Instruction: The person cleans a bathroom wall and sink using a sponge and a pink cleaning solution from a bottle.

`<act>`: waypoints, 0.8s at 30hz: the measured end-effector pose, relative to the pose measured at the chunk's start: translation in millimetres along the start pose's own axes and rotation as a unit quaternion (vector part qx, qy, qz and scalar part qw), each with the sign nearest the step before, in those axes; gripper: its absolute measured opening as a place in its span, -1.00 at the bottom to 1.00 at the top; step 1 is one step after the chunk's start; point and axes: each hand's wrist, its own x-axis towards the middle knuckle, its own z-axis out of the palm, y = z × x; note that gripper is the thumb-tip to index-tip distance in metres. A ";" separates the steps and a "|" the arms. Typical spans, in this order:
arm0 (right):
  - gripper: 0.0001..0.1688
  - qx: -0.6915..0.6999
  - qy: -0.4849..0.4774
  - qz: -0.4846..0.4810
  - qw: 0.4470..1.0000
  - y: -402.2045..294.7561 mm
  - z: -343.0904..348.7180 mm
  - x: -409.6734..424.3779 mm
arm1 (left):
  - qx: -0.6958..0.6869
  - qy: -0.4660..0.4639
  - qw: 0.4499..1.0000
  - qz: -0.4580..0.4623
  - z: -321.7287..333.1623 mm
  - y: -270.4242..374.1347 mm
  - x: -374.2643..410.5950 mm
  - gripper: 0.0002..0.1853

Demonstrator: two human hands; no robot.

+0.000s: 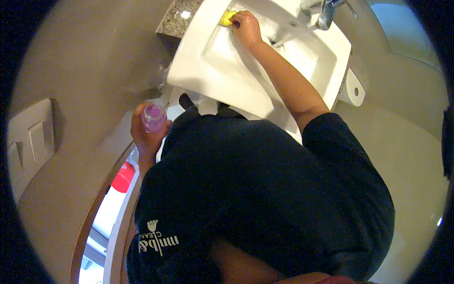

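My right hand (247,29) grips a yellow sponge (227,17) against the inner left wall of a white ceramic washbasin (198,71). The hand looks wet. Down at my left side, outside the basin, my left hand (142,138) is wrapped around a clear open-topped bottle or jar (153,119) with pinkish-purple liquid in it. Over the far right of the basin stands a chrome tap (324,17). A pale streak, perhaps running water, shows between its spout and the dark drain (272,41).
A speckled granite counter (179,17) borders the basin at upper left. Beige wall (88,71) runs close along my left, with a switch plate (32,142) on it. Right of the basin is a white holder (354,88). A red object (123,177) shows beyond a brown-edged opening.
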 end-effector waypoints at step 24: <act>-0.92 0.005 -0.164 -0.031 0.986 6.2 -49.6 -97.3 | -0.033 0.014 0.997 -0.067 5.6 -3.4 -18.1 -0.29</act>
